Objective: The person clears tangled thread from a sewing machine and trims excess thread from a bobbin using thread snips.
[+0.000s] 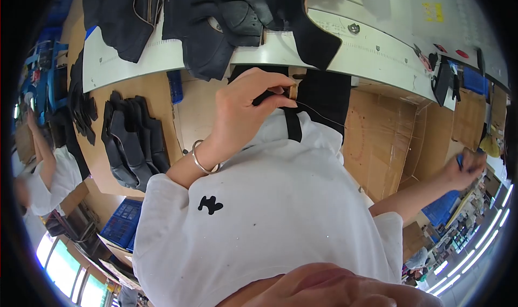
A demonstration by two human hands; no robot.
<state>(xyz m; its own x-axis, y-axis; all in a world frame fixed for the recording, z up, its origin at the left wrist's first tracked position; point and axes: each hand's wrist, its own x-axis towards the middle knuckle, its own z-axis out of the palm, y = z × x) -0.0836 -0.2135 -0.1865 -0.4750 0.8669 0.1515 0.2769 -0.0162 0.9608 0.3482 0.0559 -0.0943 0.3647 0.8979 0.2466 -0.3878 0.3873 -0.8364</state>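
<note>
spool (293,92) (small, golden-brown) sits, in the head view, in the narrow, pinching grip of the left hand (245,99), near the bench (372,53); some thread (318,113) is already drawn out, what remains wound unclear. the right hand (467,169) curls well apart; i cannot tell what it holds.

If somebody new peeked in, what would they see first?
Probably the big white shirt filling the middle, with its small black mark. Just above it, the left hand pinches a small brownish thing beside a thin thread. Dark shaped pieces lie across the white table on top.
</note>
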